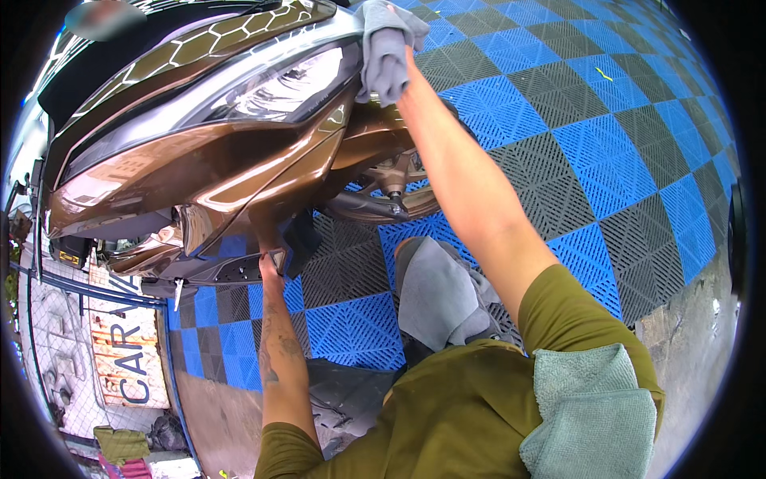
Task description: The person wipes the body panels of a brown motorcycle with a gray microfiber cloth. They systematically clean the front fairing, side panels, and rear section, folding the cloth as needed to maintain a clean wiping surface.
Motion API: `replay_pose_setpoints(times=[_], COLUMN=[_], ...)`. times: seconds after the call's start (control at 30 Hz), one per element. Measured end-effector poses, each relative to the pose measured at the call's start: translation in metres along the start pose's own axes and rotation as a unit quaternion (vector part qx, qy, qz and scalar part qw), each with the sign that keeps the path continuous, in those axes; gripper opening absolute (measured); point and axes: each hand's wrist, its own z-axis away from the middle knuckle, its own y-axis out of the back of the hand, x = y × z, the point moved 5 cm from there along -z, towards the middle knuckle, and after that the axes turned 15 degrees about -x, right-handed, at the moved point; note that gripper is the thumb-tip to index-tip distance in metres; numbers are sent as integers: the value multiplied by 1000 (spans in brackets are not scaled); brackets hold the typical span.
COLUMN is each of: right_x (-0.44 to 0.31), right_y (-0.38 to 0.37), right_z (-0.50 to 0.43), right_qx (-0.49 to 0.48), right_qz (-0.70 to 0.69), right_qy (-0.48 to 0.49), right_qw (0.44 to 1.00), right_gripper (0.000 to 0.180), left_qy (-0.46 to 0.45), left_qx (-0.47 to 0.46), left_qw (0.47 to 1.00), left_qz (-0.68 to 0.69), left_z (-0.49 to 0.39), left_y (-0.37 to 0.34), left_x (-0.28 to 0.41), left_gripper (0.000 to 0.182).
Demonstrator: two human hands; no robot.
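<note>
A glossy brown motor scooter (263,152) fills the upper left, its clear headlight (287,90) facing up in the view. My right hand (409,58) is pressed to the scooter's nose beside the headlight, mostly hidden by the grey cloth (386,60) it holds. Low on the scooter's side, my left hand (270,264) touches the edge of the dark lower panel (239,272); its fingers are hard to make out. Another grey cloth (440,293) is draped over my knee. A folded green microfibre towel (598,413) lies over my right shoulder.
Blue and black slotted floor tiles (514,108) run under the scooter, with bare concrete (688,353) at their border. The front wheel (413,203) stands near my knee. At left are a wire-mesh fence (60,335), a lettered sign board (128,359) and hanging cloths (122,446).
</note>
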Motion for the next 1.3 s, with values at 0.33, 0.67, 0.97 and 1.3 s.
replay_pose_setpoints(times=[0.33, 0.67, 0.97, 1.3], right_x=[92, 100, 98, -12], right_y=[-118, -93, -93, -57], right_z=[211, 382, 312, 445], right_qx=[194, 76, -175, -69], right_qz=[85, 305, 599, 687], right_qy=[-56, -683, -579, -645], right_qw=[976, 659, 525, 328], right_gripper=[44, 40, 78, 78], left_qy=[-42, -255, 90, 106], left_qx=[-36, 225, -225, -390], left_qw=[998, 914, 966, 861], left_qz=[-13, -223, -91, -308], left_z=[15, 82, 270, 242], left_y=[-15, -36, -159, -158], left_x=[12, 62, 103, 128], left_gripper=[38, 33, 51, 27])
